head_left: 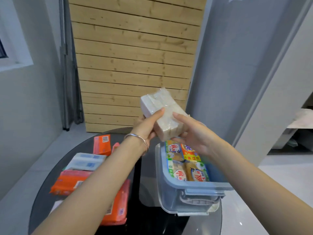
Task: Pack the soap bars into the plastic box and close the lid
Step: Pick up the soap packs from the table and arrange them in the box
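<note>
Round dark glossy table (149, 223), pine-slat wall behind. Film-wrapped pale soap pack (162, 114) at frame centre, pinched by left hand (145, 131) and right hand (193, 134), above clear rectangular plastic box (171, 197), blue-rimmed, holding printed bars (186, 165). Orange packs (71, 182) lower left.

Round dark glossy table (145, 223). Behind it, pale wooden slat panel (135, 56) upright against grey wall (237, 65). Window (10, 39) at left.
</note>
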